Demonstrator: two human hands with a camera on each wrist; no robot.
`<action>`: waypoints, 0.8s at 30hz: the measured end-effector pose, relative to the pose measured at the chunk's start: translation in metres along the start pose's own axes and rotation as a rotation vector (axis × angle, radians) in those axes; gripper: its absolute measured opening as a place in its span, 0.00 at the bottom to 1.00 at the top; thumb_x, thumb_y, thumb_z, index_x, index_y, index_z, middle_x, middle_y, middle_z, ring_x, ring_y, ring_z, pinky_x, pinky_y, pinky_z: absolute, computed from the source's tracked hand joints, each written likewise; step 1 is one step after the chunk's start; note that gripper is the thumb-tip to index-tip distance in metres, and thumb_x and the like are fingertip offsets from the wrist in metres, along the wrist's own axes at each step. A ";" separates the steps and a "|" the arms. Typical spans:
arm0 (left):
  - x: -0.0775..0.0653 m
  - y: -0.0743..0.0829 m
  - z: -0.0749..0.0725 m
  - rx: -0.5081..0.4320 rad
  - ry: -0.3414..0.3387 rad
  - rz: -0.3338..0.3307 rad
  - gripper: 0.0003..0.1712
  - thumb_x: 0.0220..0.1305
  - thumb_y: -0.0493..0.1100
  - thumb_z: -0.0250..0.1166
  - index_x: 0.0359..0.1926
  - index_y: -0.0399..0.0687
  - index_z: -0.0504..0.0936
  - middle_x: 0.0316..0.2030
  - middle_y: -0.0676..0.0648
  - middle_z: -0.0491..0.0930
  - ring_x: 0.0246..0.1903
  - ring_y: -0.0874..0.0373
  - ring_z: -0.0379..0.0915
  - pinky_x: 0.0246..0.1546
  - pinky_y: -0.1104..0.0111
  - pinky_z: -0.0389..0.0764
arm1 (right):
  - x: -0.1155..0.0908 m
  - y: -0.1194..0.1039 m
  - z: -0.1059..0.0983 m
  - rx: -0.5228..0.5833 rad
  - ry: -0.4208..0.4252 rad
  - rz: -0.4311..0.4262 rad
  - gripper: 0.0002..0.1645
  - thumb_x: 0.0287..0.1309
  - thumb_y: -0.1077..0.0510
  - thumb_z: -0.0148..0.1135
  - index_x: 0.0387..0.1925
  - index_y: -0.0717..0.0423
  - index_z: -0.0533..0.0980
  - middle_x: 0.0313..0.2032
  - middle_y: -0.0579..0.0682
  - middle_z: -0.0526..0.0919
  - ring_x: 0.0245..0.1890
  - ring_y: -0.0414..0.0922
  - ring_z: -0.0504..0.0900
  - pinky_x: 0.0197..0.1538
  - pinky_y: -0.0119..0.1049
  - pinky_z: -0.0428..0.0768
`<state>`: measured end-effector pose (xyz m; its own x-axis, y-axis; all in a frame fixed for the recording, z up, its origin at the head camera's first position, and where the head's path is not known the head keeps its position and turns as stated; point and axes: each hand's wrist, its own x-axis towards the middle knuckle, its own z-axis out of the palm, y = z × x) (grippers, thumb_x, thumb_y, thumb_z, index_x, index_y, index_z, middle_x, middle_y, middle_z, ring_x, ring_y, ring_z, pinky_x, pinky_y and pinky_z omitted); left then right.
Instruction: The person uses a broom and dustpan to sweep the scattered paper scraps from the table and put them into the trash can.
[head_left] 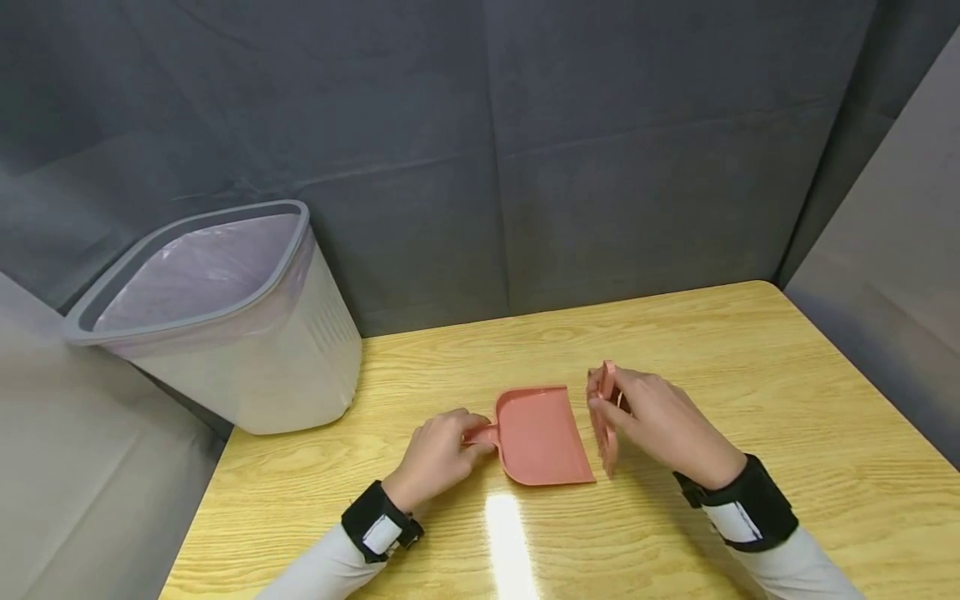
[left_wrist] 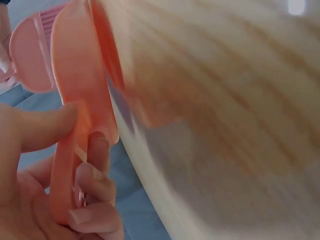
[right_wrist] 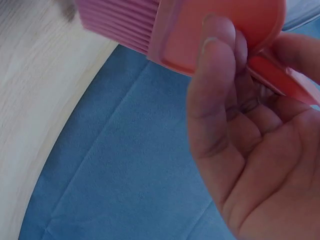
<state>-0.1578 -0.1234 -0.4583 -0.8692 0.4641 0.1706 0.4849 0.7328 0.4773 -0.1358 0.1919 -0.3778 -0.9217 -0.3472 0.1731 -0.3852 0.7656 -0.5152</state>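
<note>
A pink dustpan [head_left: 542, 435] lies on the table with its wide edge facing right. My left hand [head_left: 433, 460] grips its short handle; in the left wrist view the thumb presses one side of the handle [left_wrist: 67, 185] and the fingers curl round the other. Just right of the pan's edge, my right hand [head_left: 671, 423] holds a matching pink hand brush [head_left: 606, 437] on its side, a small gap apart from the pan. The right wrist view shows the brush's ribbed bristles [right_wrist: 119, 21] pointing away from the fingers. The pan's surface shows nothing on it.
A pale waste bin [head_left: 300, 367] with a grey rim and a translucent purple liner stands at the table's back left. The wooden table [head_left: 750, 358] ends at a dark grey cloth [head_left: 600, 183] behind. A bright reflection lies in front of the pan.
</note>
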 end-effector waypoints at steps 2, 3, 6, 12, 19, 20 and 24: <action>0.000 0.000 0.002 -0.004 -0.012 -0.003 0.15 0.62 0.51 0.76 0.46 0.52 0.90 0.31 0.58 0.79 0.26 0.66 0.70 0.24 0.70 0.70 | 0.000 -0.001 0.000 -0.023 0.030 -0.013 0.03 0.70 0.56 0.66 0.39 0.49 0.78 0.30 0.39 0.79 0.29 0.36 0.76 0.32 0.35 0.73; 0.000 0.000 0.003 -0.005 -0.019 -0.007 0.15 0.62 0.52 0.76 0.46 0.52 0.90 0.32 0.58 0.80 0.27 0.66 0.71 0.25 0.70 0.70 | 0.000 -0.002 0.000 -0.035 0.051 -0.022 0.04 0.69 0.57 0.67 0.39 0.48 0.79 0.31 0.39 0.79 0.30 0.36 0.76 0.33 0.36 0.74; 0.000 0.001 0.005 -0.012 -0.036 -0.015 0.14 0.62 0.52 0.76 0.46 0.53 0.90 0.36 0.57 0.83 0.31 0.66 0.74 0.29 0.70 0.73 | 0.001 -0.005 0.003 -0.062 0.116 -0.085 0.07 0.65 0.59 0.70 0.42 0.47 0.80 0.37 0.41 0.82 0.32 0.37 0.79 0.35 0.38 0.77; 0.001 -0.001 0.007 -0.013 -0.061 -0.037 0.14 0.63 0.53 0.75 0.46 0.53 0.90 0.39 0.55 0.85 0.34 0.65 0.77 0.32 0.68 0.75 | 0.000 -0.018 0.019 -0.124 0.191 -0.247 0.17 0.57 0.63 0.77 0.46 0.45 0.83 0.38 0.40 0.80 0.31 0.36 0.77 0.33 0.35 0.79; 0.001 -0.002 0.008 -0.019 -0.071 -0.038 0.12 0.64 0.52 0.75 0.45 0.54 0.90 0.39 0.55 0.86 0.35 0.64 0.77 0.31 0.67 0.75 | -0.003 -0.035 0.045 -0.210 0.107 -0.364 0.19 0.56 0.68 0.75 0.45 0.44 0.85 0.42 0.43 0.79 0.42 0.40 0.78 0.38 0.34 0.82; 0.001 -0.002 0.008 -0.018 -0.069 -0.036 0.12 0.64 0.52 0.75 0.45 0.54 0.90 0.39 0.55 0.86 0.35 0.64 0.78 0.32 0.67 0.76 | -0.004 -0.036 0.047 -0.222 0.094 -0.375 0.21 0.55 0.69 0.75 0.45 0.44 0.85 0.42 0.43 0.79 0.41 0.40 0.78 0.38 0.34 0.82; 0.001 -0.001 0.008 -0.020 -0.074 -0.029 0.12 0.64 0.51 0.75 0.45 0.53 0.90 0.41 0.54 0.87 0.37 0.63 0.80 0.33 0.66 0.77 | -0.006 -0.039 0.051 -0.243 0.073 -0.388 0.24 0.51 0.73 0.74 0.44 0.44 0.85 0.39 0.43 0.77 0.38 0.39 0.75 0.37 0.34 0.81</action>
<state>-0.1587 -0.1194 -0.4658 -0.8728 0.4792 0.0927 0.4573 0.7365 0.4984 -0.1125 0.1369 -0.4015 -0.7048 -0.6008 0.3772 -0.6939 0.6944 -0.1907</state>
